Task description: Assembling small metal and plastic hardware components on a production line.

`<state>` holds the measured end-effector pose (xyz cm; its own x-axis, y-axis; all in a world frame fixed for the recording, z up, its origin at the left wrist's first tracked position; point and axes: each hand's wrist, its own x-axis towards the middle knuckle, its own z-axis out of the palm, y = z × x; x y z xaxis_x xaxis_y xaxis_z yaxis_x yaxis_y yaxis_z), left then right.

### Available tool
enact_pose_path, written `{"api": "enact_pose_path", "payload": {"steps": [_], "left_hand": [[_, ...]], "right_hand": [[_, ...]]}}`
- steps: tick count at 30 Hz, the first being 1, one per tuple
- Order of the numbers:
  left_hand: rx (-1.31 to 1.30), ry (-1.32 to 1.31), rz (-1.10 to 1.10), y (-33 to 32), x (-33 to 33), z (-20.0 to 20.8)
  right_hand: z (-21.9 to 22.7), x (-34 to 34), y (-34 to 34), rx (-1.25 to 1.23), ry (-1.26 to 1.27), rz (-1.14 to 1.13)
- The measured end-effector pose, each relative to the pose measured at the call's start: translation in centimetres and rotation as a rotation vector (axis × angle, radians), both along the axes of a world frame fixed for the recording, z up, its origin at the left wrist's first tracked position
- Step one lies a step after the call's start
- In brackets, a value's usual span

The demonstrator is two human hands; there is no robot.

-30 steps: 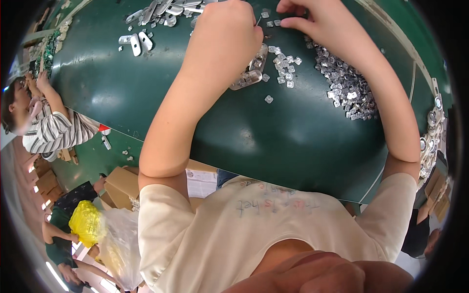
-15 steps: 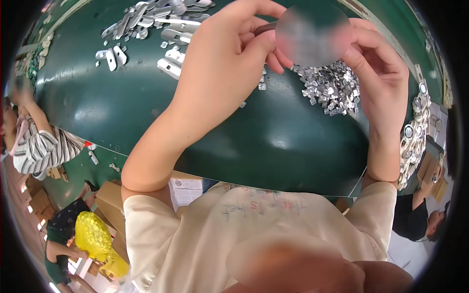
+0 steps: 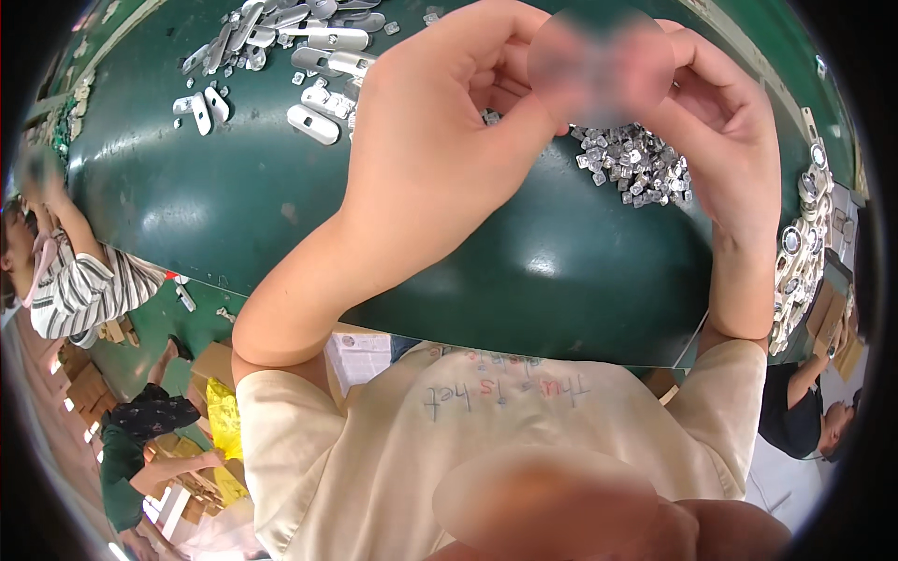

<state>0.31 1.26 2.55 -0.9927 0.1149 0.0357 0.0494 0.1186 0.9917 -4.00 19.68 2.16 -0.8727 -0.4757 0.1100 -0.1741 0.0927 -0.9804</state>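
Both of my hands are raised over the green table (image 3: pixel 543 299), their fingertips brought close together at the top of the view. My left hand (image 3: pixel 440 131) is closed, with thumb and fingers bent toward a blurred round patch. From the other side my right hand (image 3: pixel 730 122) reaches in with curled, pinching fingers. Whatever they hold is hidden by that blur. Below and between the hands lies a heap of small shiny square metal pieces (image 3: pixel 641 173). Left of my left hand is a pile of long, rounded silver metal plates (image 3: pixel 327 37), some with a slot.
Two slotted plates (image 3: pixel 208 110) lie apart at the left. White parts with round rings (image 3: pixel 795 252) line the right edge. A person in stripes (image 3: pixel 94 280) sits at the far left; another handles a yellow bag (image 3: pixel 224 421) beside cardboard boxes. A person in black (image 3: pixel 795 411) is at right.
My hands have drawn closer together, and my left hand has shifted slightly right. The dark piece seen at my left fingers is now out of sight. The person at lower left has moved the yellow bag.
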Motion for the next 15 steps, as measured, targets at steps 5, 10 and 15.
{"api": "enact_pose_path", "payload": {"steps": [5,10,15], "left_hand": [[0.105,0.124,-0.047,-0.6,-0.4,-2.2],[0.031,0.198,-0.026,-0.2,-0.5,-2.0],[0.128,0.012,0.018,-0.9,-0.6,-1.7]], "right_hand": [[0.8,-0.2,-0.5,-0.028,-0.163,0.054],[0.5,-0.7,0.0,-0.05,-0.182,0.089],[1.4,-2.6,0.5,-0.041,-0.181,0.183]]}}
